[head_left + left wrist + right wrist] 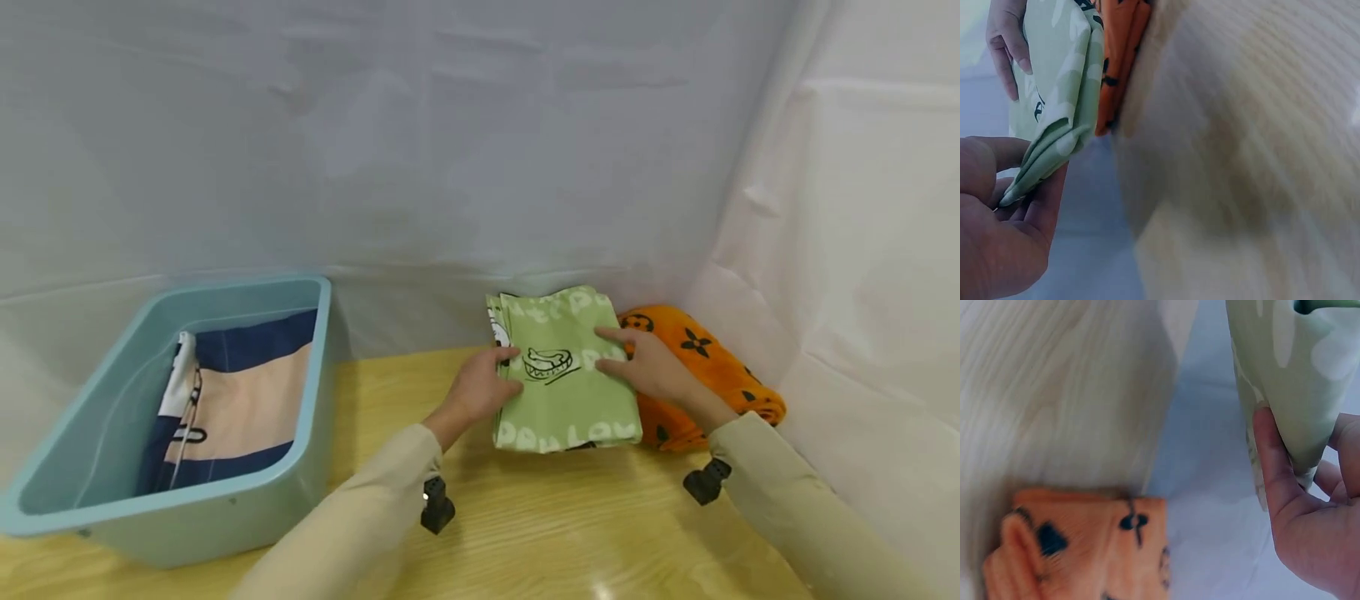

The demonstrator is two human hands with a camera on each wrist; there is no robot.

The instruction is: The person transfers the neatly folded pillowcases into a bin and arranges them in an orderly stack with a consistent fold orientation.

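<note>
A folded green cloth (pixel 562 375) with white letters and a black grin drawing is held between both hands over the wooden table (pixel 540 517). My left hand (pixel 504 371) grips its left edge, thumb on top and fingers underneath, as the left wrist view shows the left hand (pixel 1004 219) on the green cloth (pixel 1060 106). My right hand (pixel 611 350) pinches the right edge; in the right wrist view the right hand (pixel 1310 506) has its thumb pressed on the green cloth (pixel 1285 375). An orange folded cloth (pixel 705 367) lies just right of it, partly covered.
A teal plastic bin (pixel 90 392) stands at the left of the table, holding a navy and peach garment (pixel 240 400). White sheeting hangs behind and along the right side. The orange cloth (pixel 1085 550) lies against the right sheeting.
</note>
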